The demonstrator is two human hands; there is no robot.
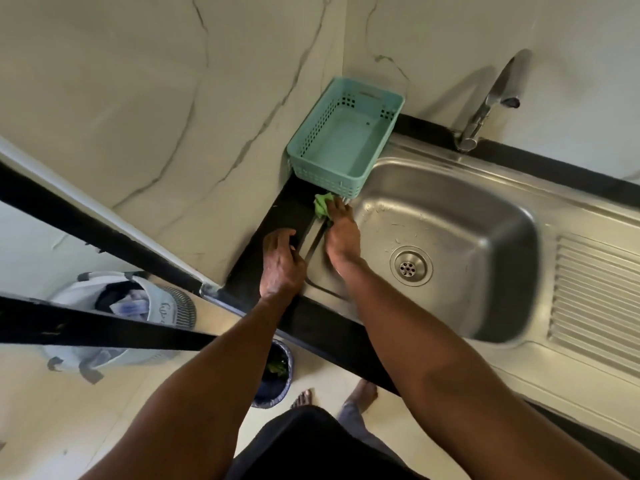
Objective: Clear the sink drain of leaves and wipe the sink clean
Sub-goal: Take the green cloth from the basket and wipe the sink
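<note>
Bottom of frame: person's dark clothing and bare feet on the pale floor, small bin [273,377] lower centre with green leaves inside, likely the ones pulled from the drain

Both arms reach up-frame to the left edge of the sink [485,327]. Left hand [282,263] lies on the black desk [311,327] left of centre, fingers fairly straight, palm down, holding nothing; looks like a brace while the other hand works. Right hand [341,233] at frame centre presses a green cloth [322,205] onto the sink's left rim, just under the teal basket [346,140]. Grip there: fingers laid over the cloth, fingertips hidden and blurred, so cannot tell if they curl round it or just press flat

Cloth is a crumpled wad, only partly showing past the fingers, no clear long axis; forearm and hand point up-frame toward the basket, along the rim, which suits a wiping stroke running near-to-far

Sink basin centre-right, long axis running left-right in frame, tilted down to the right. Drain [411,266] looks clear of leaves; a few droplets and small specks on the basin floor. So leaf step seems done, wiping under way, basin itself probably not finished

Upper right: tap [491,98], spout out over the basin's back edge. Basket empty, upper centre, against the marble wall corner. Laundry basket [114,317] at left on the floor
</note>
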